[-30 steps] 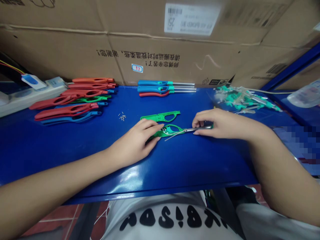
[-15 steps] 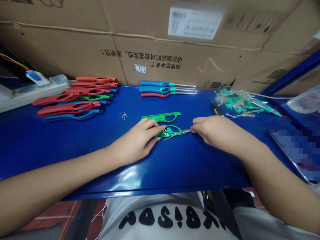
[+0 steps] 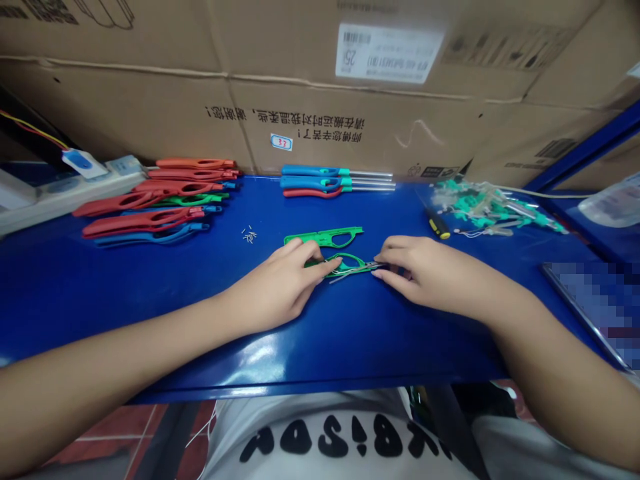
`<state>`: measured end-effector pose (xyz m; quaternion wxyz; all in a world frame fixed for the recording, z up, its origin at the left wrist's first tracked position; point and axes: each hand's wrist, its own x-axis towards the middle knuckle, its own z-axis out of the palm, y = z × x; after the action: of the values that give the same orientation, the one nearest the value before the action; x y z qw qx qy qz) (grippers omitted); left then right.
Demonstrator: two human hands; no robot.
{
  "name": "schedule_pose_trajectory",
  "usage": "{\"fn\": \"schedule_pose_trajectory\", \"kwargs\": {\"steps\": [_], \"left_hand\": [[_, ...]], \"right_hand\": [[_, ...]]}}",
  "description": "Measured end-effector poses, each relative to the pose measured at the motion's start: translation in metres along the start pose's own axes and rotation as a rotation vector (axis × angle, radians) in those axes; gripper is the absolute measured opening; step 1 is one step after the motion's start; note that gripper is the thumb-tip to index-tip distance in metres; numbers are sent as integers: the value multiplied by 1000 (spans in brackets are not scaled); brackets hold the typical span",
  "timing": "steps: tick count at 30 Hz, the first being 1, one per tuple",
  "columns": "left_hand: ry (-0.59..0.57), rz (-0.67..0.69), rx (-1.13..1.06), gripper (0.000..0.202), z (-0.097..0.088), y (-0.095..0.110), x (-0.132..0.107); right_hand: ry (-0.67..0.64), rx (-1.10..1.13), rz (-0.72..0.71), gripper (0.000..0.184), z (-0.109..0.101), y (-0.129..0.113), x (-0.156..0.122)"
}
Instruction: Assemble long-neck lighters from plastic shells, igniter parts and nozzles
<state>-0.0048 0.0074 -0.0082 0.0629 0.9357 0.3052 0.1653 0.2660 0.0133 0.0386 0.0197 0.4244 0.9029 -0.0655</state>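
The left hand (image 3: 280, 283), loosely curled, now reaches a finger farther over the green handle half (image 3: 359, 260) it holds on the bench (image 3: 370, 340), while the right hand (image 3: 433, 277) pinches the metal tube (image 3: 373, 266), apparently steadying both.

1 head-worn view, forward and down, close above the blue table (image 3: 375, 347)

At centre, the left hand (image 3: 277, 287) hides the rear of the nearer green plastic handle half (image 3: 351, 256); the right hand (image 3: 423, 275) covers part of the slim silver metal tube (image 3: 373, 265). The right edge cuts off a flat, pixelated screen (image 3: 603, 300). Upper right, the white rectangular paper label's (image 3: 387, 53) fine print blurs.
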Motion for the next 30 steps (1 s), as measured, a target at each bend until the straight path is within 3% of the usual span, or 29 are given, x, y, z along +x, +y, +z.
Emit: {"fn": "schedule_pose_trajectory", "kwargs": {"steps": [6,14,21,24,27,30], "left_hand": [[-2,15,25,43,1,-1,1],[20,20,-2,40,2,-2,0],[8,7,-4,32,-2,1,0],[6,27,65,34,-2,1,-3],[-5,49,141,34,-3,2,-5],[-19,53,168,35,-4,3,-5]], "right_hand": [[170,268,20,18,14,20,14],[22,559,243,28,16,27,26],[4,557,288,24,17,25,28],[42,564,203,18,16,22,25],[129,506,-26,8,16,17,20],[177,423,-224,15,20,13,18]]}}
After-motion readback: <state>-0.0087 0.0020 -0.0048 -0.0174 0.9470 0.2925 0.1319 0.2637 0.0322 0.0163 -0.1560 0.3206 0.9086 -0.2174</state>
